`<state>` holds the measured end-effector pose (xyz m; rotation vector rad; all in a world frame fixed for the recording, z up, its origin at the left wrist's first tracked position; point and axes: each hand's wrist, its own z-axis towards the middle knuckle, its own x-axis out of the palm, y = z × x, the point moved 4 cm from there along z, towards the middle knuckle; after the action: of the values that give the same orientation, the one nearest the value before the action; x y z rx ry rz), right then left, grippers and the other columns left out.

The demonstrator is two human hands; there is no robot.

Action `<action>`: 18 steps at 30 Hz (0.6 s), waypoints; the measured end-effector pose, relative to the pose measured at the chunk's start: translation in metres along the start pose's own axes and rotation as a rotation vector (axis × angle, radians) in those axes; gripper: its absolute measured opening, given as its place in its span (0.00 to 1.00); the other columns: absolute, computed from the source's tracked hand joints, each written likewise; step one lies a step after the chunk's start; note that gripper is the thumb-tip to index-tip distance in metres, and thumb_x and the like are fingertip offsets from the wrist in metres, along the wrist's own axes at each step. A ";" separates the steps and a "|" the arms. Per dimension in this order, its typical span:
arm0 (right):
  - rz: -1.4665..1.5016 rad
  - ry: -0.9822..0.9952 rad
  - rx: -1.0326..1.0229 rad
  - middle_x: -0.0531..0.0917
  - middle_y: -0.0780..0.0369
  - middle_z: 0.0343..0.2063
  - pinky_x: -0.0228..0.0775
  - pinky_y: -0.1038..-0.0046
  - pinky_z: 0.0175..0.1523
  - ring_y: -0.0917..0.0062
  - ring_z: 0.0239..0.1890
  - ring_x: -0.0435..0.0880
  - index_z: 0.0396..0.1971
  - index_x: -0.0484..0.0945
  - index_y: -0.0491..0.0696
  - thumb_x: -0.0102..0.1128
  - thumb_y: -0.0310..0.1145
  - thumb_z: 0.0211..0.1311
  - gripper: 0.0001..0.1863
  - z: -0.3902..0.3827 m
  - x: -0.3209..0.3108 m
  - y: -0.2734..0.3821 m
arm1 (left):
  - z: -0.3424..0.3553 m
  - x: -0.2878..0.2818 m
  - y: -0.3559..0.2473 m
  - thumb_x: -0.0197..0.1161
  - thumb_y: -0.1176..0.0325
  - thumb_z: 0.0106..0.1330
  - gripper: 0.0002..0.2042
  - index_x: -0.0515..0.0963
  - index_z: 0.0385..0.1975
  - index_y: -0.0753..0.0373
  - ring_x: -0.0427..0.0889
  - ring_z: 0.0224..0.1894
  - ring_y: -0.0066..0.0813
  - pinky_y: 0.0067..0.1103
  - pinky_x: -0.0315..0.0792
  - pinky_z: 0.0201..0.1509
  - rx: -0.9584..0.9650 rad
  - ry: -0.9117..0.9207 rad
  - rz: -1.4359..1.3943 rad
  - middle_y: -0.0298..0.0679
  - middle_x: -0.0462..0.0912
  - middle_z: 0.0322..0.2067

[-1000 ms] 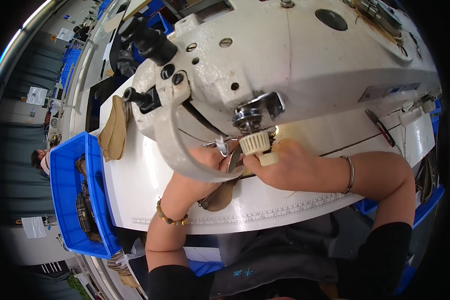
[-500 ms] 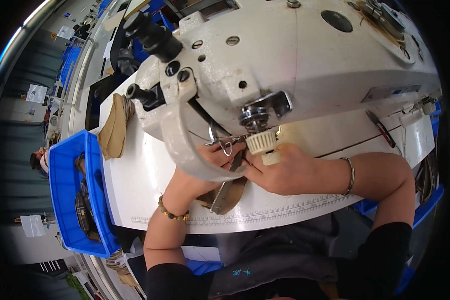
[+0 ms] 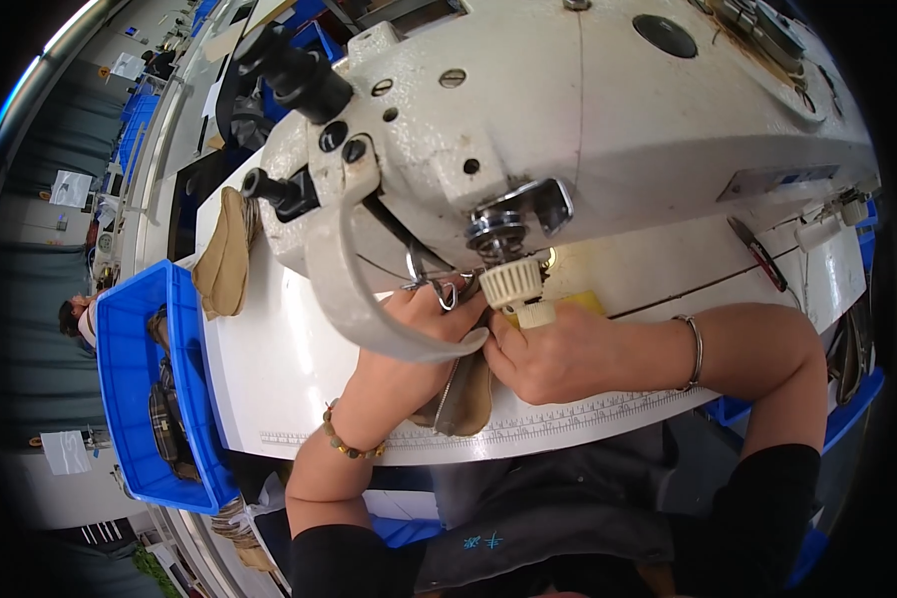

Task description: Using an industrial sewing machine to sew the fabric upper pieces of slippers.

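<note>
A white sewing machine (image 3: 488, 120) stands over my two hands, with its cream dial knob (image 3: 513, 283) and curved guard (image 3: 341, 289) covering part of them. Below the needle area, a brown fabric piece (image 3: 473, 399) with a metal-toothed zipper hangs toward me. My left hand (image 3: 409, 334) is closed on the piece's left side, its fingertips partly behind the guard and wire hooks. On the other side, my right hand (image 3: 556, 357) pinches the fabric edge between bent fingers; those fingertips are partly hidden by the knob.
A blue bin (image 3: 140, 389) holding dark fabric pieces stands left of the white table (image 3: 279, 369). Stacked tan pieces (image 3: 224, 259) lie at the table's left edge. Snips (image 3: 757, 254) rest at the right. A printed ruler (image 3: 608, 411) follows the near edge; something yellow (image 3: 583, 301) lies behind my right hand.
Both hands have shifted slightly toward me with the fabric piece. The zipper end has turned to hang more upright, and a yellow patch now shows behind my right hand.
</note>
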<state>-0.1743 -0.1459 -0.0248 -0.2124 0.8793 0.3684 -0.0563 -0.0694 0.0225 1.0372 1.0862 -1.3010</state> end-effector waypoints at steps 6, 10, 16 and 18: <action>-0.017 -0.029 -0.041 0.75 0.60 0.15 0.66 0.75 0.17 0.76 0.15 0.75 0.24 0.81 0.36 0.58 0.31 0.45 0.12 0.000 -0.003 0.002 | -0.002 0.003 -0.001 0.63 0.70 0.54 0.17 0.83 0.46 0.59 0.78 0.32 0.38 0.29 0.73 0.35 -0.055 0.087 -0.088 0.39 0.81 0.41; -0.065 -0.001 -0.019 0.75 0.61 0.14 0.63 0.75 0.16 0.77 0.15 0.74 0.21 0.79 0.39 0.59 0.31 0.44 0.09 -0.002 -0.001 0.002 | 0.003 0.002 -0.001 0.70 0.68 0.50 0.13 0.85 0.37 0.55 0.81 0.26 0.37 0.28 0.73 0.24 -0.017 -0.017 -0.072 0.39 0.79 0.33; -0.045 0.068 -0.012 0.73 0.62 0.12 0.63 0.75 0.15 0.78 0.13 0.73 0.16 0.75 0.43 0.59 0.32 0.40 0.07 -0.001 -0.002 -0.004 | 0.002 0.004 0.010 0.71 0.70 0.47 0.13 0.85 0.35 0.55 0.82 0.29 0.39 0.29 0.73 0.27 -0.070 0.030 -0.176 0.39 0.81 0.30; -0.064 0.078 0.004 0.72 0.62 0.12 0.63 0.75 0.15 0.78 0.13 0.73 0.16 0.75 0.44 0.59 0.32 0.39 0.07 -0.002 -0.003 -0.005 | 0.000 0.002 0.009 0.71 0.70 0.46 0.14 0.86 0.35 0.55 0.82 0.29 0.39 0.30 0.73 0.28 -0.100 0.072 -0.160 0.39 0.81 0.29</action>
<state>-0.1757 -0.1516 -0.0239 -0.2516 0.9481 0.3005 -0.0475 -0.0698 0.0201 0.9442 1.2981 -1.3296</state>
